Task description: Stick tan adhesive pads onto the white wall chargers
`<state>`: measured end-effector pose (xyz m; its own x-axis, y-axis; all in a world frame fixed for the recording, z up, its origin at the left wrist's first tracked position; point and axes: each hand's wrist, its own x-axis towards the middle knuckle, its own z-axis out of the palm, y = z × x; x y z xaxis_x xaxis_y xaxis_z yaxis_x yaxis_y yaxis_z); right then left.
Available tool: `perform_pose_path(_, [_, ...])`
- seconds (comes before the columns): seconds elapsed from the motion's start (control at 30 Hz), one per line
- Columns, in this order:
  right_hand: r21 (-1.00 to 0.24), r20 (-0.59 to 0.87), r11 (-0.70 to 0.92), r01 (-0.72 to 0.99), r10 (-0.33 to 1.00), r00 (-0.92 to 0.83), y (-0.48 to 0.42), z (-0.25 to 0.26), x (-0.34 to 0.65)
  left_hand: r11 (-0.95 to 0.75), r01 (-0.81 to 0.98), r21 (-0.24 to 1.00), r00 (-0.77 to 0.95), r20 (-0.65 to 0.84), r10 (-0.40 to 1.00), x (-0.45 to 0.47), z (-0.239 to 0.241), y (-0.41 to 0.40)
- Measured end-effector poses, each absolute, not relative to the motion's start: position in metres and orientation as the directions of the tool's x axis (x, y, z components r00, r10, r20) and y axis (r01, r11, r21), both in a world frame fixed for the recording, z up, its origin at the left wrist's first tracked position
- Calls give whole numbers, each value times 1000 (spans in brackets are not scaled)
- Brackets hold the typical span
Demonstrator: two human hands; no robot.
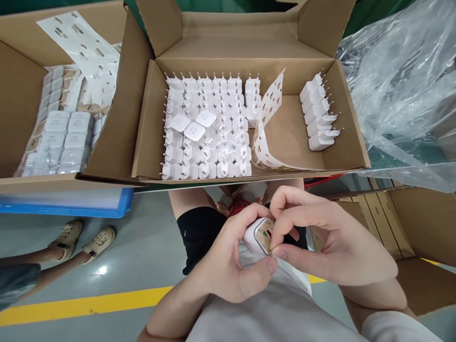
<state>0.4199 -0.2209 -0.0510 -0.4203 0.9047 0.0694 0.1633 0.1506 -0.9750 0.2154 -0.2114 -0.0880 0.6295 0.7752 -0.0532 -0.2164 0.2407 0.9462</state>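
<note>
My left hand point(231, 259) is closed round a small white charger plug point(257, 236), held low in front of my lap. My right hand point(320, 242) pinches at the plug's face, fingertips pressed on a small label point(268, 231) there. Above my hands, an open cardboard box point(295, 137) holds several rows of white charger plugs point(208, 130), with a short row of plugs point(318, 116) at its right side. A peeled sticker backing sheet point(265, 126) curls in the middle of that box.
A second cardboard box point(21, 104) at the left holds wrapped white chargers point(64, 135) and backing sheets. Crumpled clear plastic point(402, 85) lies at the right. Flat cartons point(409, 223) sit lower right. Another person's legs and sandals point(83, 240) stand at the left by a yellow floor line point(85, 304).
</note>
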Motion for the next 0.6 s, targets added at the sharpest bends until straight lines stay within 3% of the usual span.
perform_pose_path(0.37, [-996,-2,36,85,908,-419,-220,-52,413,282,-186,941,606,-116,787,219,-81,-210])
perform_pose_path(0.6, [-996,-12,27,84,900,-435,-221,-52,412,291,-259,921,637,-63,768,218,-87,-210])
